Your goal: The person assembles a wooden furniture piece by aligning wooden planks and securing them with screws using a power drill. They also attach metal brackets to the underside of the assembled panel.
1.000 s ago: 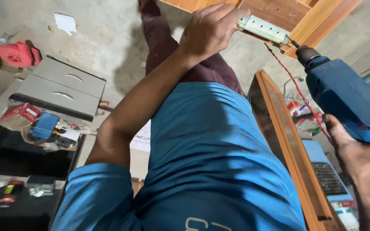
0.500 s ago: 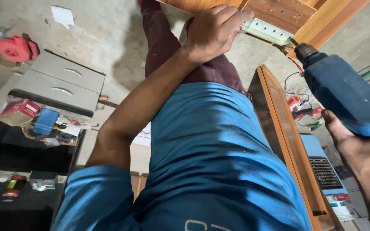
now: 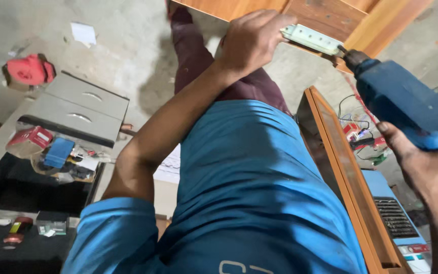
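Torso: a bright blue short-sleeved shirt (image 3: 249, 193) fills the lower middle of the view, with dark maroon trousers (image 3: 198, 56) running up toward the top edge.

Right hand: the right hand (image 3: 422, 167) is at the right edge, closed around the grip of a blue plastic power drill (image 3: 411, 109) — its dark chuck points up and left, and the tip meets the end of the pale strip.

Left hand: the left hand (image 3: 254, 40) is raised on an outstretched arm, fingers curled over the near end of a pale green-white flat metal strip (image 3: 313, 39) and pressing it against the wood.

Strip: it lies slanted along the underside edge of an orange-brown wooden panel (image 3: 330, 12) at the top of the frame, between the left hand and the drill tip.

Right side, lower: an orange-brown wooden frame (image 3: 351, 177) stands on edge beside the shirt; past it are a light blue box with a dark vent grille (image 3: 391, 213) and a tangle of red and black wires (image 3: 361, 134).

Left side, lower: a black surface (image 3: 6, 248) carries small bits; above it a clear bag holds a blue packet (image 3: 59, 152) and a red packet (image 3: 31, 137).

Mid-left: a grey two-drawer metal cabinet (image 3: 82, 109) lies on its back.

Floor: grey, dusty concrete floor (image 3: 128, 45) — mottled and scuffed, with a white scrap of paper (image 3: 83, 33) and a red power tool (image 3: 29, 71) far left.
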